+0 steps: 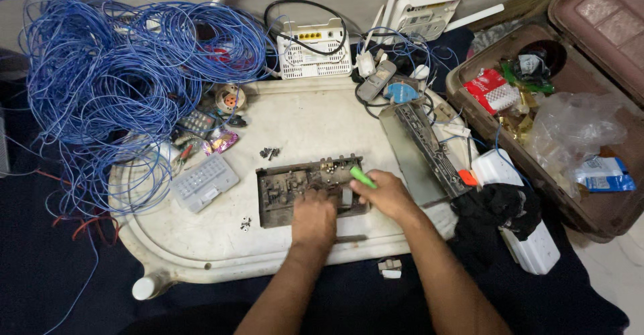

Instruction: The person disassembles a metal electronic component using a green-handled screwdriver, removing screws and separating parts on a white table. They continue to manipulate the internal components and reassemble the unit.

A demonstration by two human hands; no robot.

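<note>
A dark, dusty circuit board in a shallow metal chassis lies on a white oval tray table. My left hand presses down on the board's near right part, fingers curled against it. My right hand is closed around a tool with a bright green handle, whose tip points down at the board's right end. A grey metal cover lies angled just right of the board.
A big tangle of blue wire fills the left. White routers stand at the back. A grey keypad part, loose screws and a black cloth lie around. An open suitcase holds bags at right.
</note>
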